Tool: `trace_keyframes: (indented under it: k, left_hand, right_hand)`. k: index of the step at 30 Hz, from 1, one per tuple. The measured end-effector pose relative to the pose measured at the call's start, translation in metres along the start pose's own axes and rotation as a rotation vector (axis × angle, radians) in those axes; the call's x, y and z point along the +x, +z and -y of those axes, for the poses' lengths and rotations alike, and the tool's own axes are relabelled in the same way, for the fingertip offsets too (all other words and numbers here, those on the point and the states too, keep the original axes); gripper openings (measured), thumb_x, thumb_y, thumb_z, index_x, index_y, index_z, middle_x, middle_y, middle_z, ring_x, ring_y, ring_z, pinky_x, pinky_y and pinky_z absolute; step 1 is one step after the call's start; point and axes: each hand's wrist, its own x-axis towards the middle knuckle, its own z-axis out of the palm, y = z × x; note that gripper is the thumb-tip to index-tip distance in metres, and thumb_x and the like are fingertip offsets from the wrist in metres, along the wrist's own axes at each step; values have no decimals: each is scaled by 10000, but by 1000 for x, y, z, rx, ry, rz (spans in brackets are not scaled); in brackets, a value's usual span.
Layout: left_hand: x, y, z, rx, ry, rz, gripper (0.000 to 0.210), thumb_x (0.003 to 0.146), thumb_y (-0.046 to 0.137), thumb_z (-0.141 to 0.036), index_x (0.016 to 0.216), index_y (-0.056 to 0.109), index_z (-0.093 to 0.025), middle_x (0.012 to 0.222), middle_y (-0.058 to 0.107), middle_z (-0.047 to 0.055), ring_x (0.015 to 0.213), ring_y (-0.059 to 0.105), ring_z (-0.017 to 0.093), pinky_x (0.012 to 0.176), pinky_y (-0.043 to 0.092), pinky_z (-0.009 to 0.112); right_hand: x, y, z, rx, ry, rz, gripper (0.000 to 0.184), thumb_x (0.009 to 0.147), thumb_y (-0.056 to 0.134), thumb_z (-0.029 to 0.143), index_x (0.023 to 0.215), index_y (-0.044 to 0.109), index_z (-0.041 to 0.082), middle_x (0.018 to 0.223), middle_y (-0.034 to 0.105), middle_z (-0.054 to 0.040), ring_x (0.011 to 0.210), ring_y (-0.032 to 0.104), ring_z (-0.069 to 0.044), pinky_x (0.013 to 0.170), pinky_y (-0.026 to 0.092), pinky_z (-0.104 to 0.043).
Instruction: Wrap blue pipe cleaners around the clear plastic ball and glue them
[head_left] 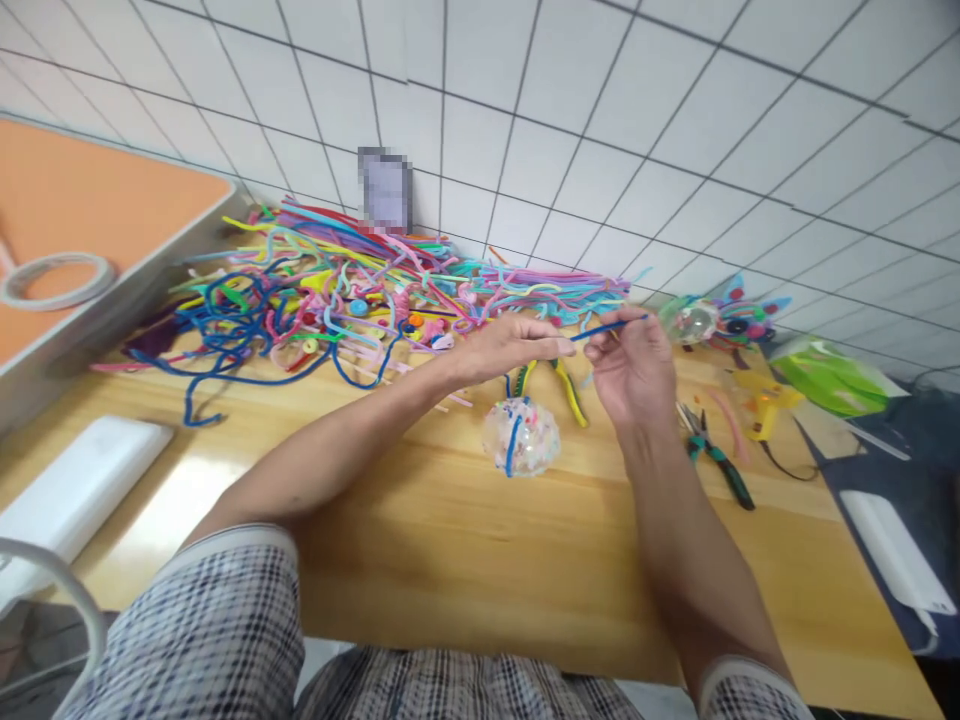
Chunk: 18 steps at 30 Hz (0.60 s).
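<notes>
A short length of blue pipe cleaner (600, 330) stretches between my two hands above the table. My left hand (517, 348) has its thumb and fingertips closed at the near end of it. My right hand (636, 365) pinches the other end, with its fingers curled. Below them, a clear ball with coloured bits (536, 440) rests on the wood, and a blue strip (514, 447) runs over its front. Yellow-and-green-handled pliers (571, 393) lie just behind the ball, partly covered by my left hand.
A heap of coloured pipe cleaners (360, 290) lines the wall. On the right are green-handled pliers (716, 458), a yellow glue gun (765, 405) and a decorated clear ball (694, 322). A white box (90, 490) lies left, near a tape roll (58, 280) on an orange surface.
</notes>
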Motion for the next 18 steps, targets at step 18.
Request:
trace_keyframes:
  k: [18]
  left_hand:
    - [5,18,21,25,82,-36,683,979,620,-752,624,374,-223,672,305,-49,652,327,124,641,230,299]
  right_hand:
    - [-2,8,-5,-179,-189,-173,154,904,835,306,893,835,153,862,848,-58,562,706,-101,486,548,-184]
